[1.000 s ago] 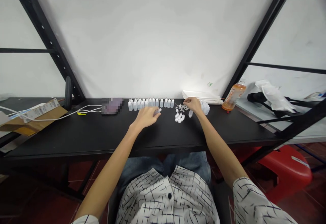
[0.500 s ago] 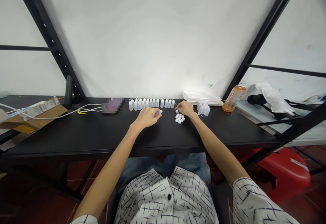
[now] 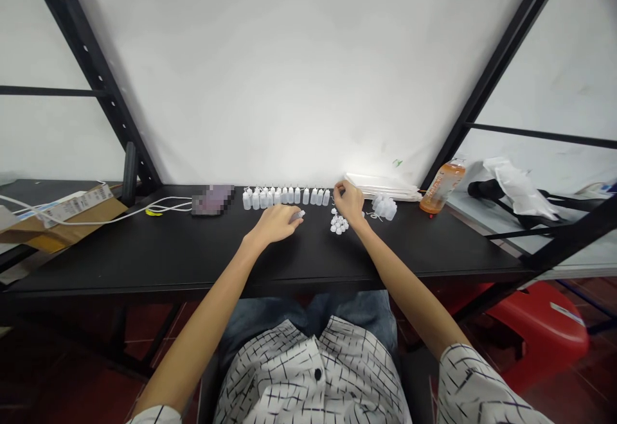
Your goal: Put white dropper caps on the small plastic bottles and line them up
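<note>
Between the fingers of my left hand (image 3: pixel 276 223) is a small translucent dropper bottle (image 3: pixel 297 216), held just above the black table (image 3: pixel 202 250). My right hand (image 3: pixel 349 202) is closed beside the row of bottles; what its fingertips pinch, if anything, is hidden. A heap of small white caps (image 3: pixel 339 224) lies just below it, towards me. Several capped dropper bottles (image 3: pixel 272 197) stand upright in a row along the wall. To the right of my right hand, loose bottles (image 3: pixel 384 206) lie in a pile.
A stack of white packets (image 3: pixel 385 187) rests against the wall. On the right stands a bottle of orange drink (image 3: pixel 441 187). A blurred-out phone-like object (image 3: pixel 213 200), a white cable (image 3: pixel 166 206) and a cardboard box (image 3: pixel 72 221) are on the left. Black metal posts flank the table.
My right hand has lifted from the caps and moved slightly up towards the wall. My left hand keeps its grip on the bottle, nearly still.
</note>
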`<state>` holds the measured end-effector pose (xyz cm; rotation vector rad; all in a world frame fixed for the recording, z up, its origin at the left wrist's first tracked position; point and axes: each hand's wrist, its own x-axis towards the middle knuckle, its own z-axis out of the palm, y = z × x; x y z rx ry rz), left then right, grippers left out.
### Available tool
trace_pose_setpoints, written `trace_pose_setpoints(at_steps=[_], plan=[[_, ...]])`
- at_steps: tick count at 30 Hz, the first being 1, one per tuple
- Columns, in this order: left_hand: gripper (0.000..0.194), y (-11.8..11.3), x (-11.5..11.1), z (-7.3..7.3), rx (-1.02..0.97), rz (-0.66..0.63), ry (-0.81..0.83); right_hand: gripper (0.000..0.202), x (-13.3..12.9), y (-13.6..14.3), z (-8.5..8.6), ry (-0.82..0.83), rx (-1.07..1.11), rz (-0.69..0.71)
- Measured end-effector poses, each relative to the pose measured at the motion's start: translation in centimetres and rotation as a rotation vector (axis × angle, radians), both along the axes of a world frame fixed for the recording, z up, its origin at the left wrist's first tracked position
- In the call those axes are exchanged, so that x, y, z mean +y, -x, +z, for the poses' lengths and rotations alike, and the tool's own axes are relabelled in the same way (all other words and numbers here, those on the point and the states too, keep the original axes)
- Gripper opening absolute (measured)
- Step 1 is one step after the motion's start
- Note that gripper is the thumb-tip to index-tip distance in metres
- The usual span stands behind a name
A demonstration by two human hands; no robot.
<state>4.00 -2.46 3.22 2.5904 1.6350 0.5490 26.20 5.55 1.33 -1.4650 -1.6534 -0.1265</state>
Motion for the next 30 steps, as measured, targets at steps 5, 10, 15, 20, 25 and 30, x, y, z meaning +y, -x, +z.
trace_pose_setpoints(at_steps=[5, 10, 15, 20, 25, 30], plan=[[0.037, 0.1, 0.2, -0.2, -0.028, 0.025, -0.045, 0.024, -1.9, 2.6, 0.0, -0.087, -0.015, 0.191], [0.037, 0.2, 0.4, -0.5, -0.051, 0.018, -0.084, 0.020, -2.9, 4.3, -0.4, -0.069, 0.030, 0.468], [0.037, 0.1, 0.1, -0.4, -0.025, -0.003, -0.063, 0.020, -2.9, 4.3, -0.7, -0.004, 0.157, 0.544], [0.039, 0.1, 0.0, -0.3, -0.008, -0.005, -0.059, 0.020, -3.0, 4.4, -0.8, 0.062, 0.200, 0.588], [0.038, 0.1, 0.1, -0.2, 0.021, -0.005, -0.060, 0.019, -3.2, 4.4, -0.8, 0.160, 0.281, 0.698], [0.035, 0.2, 0.1, 0.0, -0.004, -0.001, -0.062, 0.025, -3.4, 4.3, -0.3, 0.280, 0.400, 0.833]])
